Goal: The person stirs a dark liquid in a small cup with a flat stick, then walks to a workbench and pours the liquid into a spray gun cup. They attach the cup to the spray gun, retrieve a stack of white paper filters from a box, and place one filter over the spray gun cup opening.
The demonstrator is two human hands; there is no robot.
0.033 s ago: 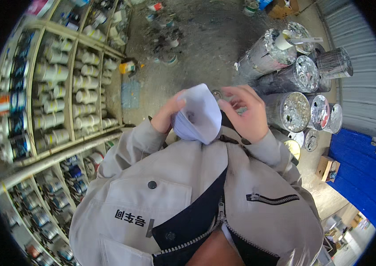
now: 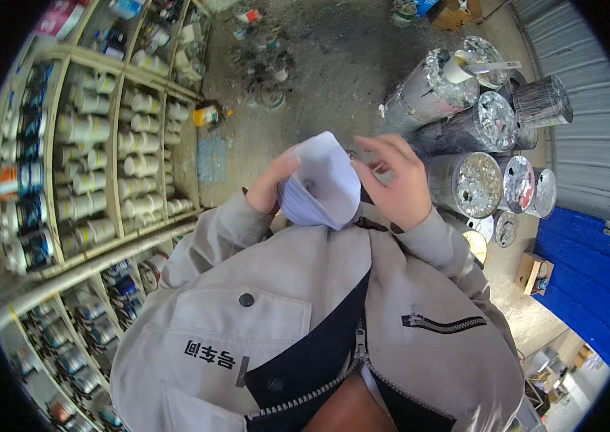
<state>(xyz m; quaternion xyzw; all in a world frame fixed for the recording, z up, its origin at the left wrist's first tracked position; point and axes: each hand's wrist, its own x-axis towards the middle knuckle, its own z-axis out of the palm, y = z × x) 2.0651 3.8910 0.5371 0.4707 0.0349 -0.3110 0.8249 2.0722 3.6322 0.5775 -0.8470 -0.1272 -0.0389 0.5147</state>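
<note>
A stack of nested white paper cones (image 2: 328, 173), which look like paint strainers, is held in front of my chest. My left hand (image 2: 270, 180) is closed around its left side, with the thumb at the rim and the other fingers mostly hidden behind the paper. The wide mouth faces up, and a small dark patch shows deep inside. Layered edges of several cones are visible on the lower left side. Just right of the stack, my right hand (image 2: 397, 176) is half curled, thumb and fingers apart, with nothing seen in it.
Shelves (image 2: 119, 144) at the left hold rows of white bottles. Paint-smeared drums (image 2: 456, 176) stand at the right, one with a white cup (image 2: 457, 67) on top. A blue panel (image 2: 585, 252) and a cardboard box (image 2: 533, 272) are farther right. Stained tubs (image 2: 271, 95) sit on the floor ahead.
</note>
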